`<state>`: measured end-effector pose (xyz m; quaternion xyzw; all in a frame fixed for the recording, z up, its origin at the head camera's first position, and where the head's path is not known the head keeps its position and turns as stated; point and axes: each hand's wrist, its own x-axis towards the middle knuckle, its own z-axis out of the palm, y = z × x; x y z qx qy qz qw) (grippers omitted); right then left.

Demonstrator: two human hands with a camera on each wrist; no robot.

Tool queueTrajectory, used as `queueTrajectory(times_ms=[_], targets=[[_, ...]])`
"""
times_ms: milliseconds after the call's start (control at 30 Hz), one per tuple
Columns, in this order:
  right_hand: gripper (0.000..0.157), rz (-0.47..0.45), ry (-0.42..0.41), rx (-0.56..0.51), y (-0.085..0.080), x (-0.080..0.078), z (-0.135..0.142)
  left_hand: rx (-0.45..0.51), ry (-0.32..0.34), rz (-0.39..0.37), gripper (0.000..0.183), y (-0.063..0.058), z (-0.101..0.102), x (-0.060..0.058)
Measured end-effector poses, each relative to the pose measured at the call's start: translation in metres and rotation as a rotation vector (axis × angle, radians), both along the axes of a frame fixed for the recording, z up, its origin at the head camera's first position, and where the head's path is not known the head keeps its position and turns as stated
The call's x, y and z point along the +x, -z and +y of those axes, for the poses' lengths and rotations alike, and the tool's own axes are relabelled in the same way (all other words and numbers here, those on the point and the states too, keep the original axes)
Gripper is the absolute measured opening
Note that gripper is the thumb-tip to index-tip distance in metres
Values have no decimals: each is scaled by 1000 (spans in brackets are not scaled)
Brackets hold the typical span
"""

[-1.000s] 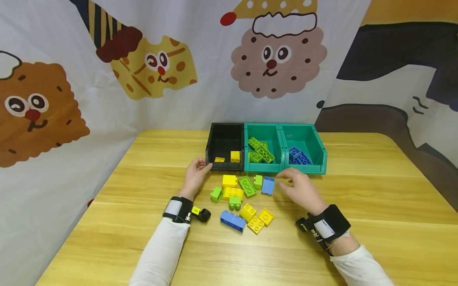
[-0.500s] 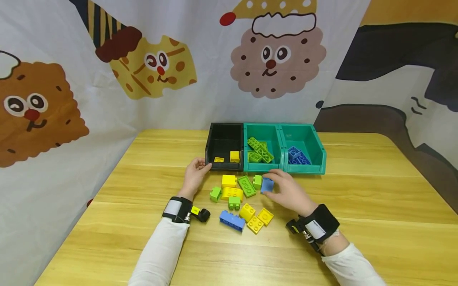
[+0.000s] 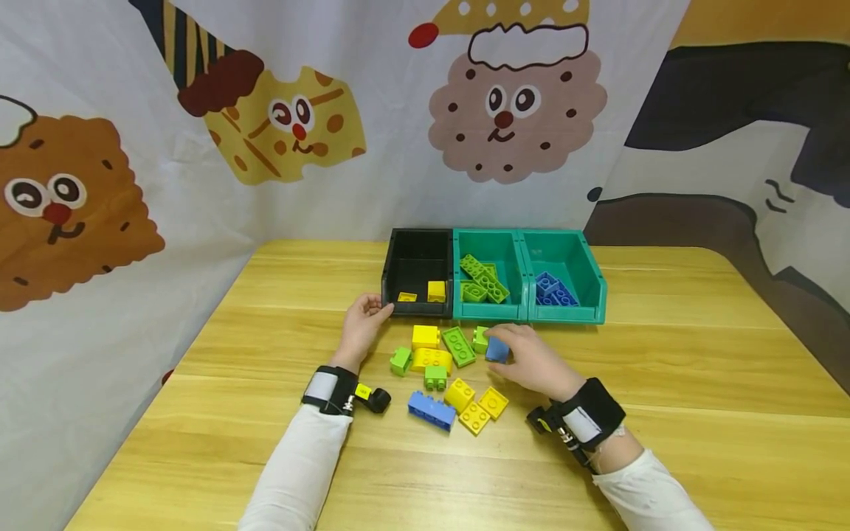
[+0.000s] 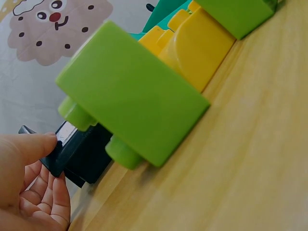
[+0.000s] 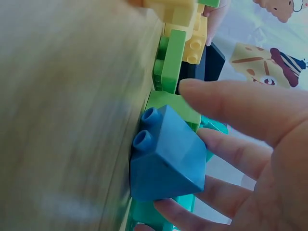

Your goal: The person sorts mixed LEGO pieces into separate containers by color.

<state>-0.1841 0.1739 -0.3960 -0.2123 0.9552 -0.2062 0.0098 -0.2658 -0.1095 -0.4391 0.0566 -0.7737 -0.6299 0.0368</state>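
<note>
My left hand [image 3: 361, 326] pinches the front left corner of the black bin [image 3: 418, 306], with the thumb on its lip [image 4: 61, 139] and the fingers underneath. A green brick [image 4: 134, 91] looms close in the left wrist view. Around a blue sloped brick [image 3: 498, 351] my right hand [image 3: 534, 359] is spread. In the right wrist view, fingertips touch the far side of that blue brick [image 5: 168, 154], while the thumb [image 5: 211, 98] stands apart from it. Touching the blue brick's left side is a small green brick [image 3: 480, 339].
Two teal bins join the black one: the middle bin [image 3: 491, 311] holds green bricks, the right bin [image 3: 571, 314] blue ones. Several yellow and green bricks and a long blue brick [image 3: 432, 410] lie on the wooden table [image 3: 372, 472]. A printed curtain [image 3: 392, 184] hangs behind.
My right hand has moved left from beside the blue sloped brick to around it, then slightly toward me. The left hand has stayed on the black bin.
</note>
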Motion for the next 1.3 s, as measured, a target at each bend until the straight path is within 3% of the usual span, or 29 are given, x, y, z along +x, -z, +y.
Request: queueTrajectory(times_ms=[333,633,933,1300], targets=[[49,-15,61,-49,2,-1,3,9,2,-10,24,0,-1,0],[50,-14,86,-45,3,-3,4,23,0,63,23,-1,-1,5],[47,-4,84,-83,4,-2,5,-1,-1,-9,25,1,-1,0],[46,-24,142,-103,2,-4,12,3,-1,-12,25,2,-1,-1]])
